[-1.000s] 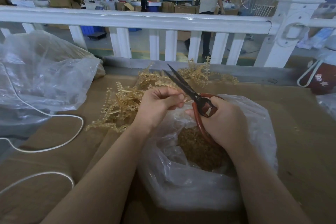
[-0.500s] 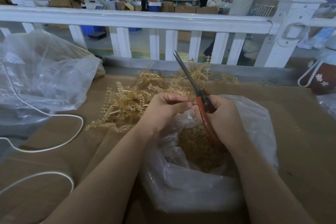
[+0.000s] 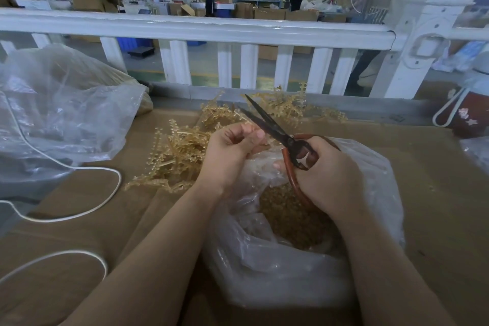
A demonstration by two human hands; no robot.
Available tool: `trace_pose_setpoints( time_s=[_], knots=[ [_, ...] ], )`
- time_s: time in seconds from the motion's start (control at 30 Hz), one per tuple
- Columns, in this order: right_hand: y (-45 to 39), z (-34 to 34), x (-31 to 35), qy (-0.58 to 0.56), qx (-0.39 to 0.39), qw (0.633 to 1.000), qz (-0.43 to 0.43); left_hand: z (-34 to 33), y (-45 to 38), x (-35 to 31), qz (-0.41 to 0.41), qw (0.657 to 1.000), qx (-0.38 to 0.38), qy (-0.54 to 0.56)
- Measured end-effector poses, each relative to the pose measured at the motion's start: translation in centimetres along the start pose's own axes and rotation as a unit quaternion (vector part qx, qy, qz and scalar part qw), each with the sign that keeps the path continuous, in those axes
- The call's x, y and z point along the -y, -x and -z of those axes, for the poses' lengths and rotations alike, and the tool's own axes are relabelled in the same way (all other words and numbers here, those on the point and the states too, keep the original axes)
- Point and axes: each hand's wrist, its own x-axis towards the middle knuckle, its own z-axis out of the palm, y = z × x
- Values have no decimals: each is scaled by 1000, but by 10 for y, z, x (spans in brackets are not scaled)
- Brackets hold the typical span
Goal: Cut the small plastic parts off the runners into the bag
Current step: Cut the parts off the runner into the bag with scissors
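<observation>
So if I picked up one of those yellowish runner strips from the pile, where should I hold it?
Probably by the bare end of its straight spine, coming from the near side of the runner pile. The small parts jut out along both edges like comb teeth, so an end pinch, like the left hand uses, keeps them exposed for the scissors.

No readable text, label, brand, number or sign showing anywhere. Screens and a small yellow sign in the far workshop appearing too small and blurred to make out; white flower marks on a dark red container [image 3: 468,118] carrying no lettering.
</observation>
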Motion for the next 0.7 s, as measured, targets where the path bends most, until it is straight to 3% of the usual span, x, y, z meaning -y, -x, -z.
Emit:
trace_pose_setpoints(
  time_s=[0.17, 0.7],
  knots=[
    [-1, -1, 1, 42, 1, 999, 14, 2, 1, 1, -38, 999, -2, -31],
    [0, -1, -1, 86, -17, 996, 16, 6, -1, 2, -53, 998, 9, -16]
  ],
)
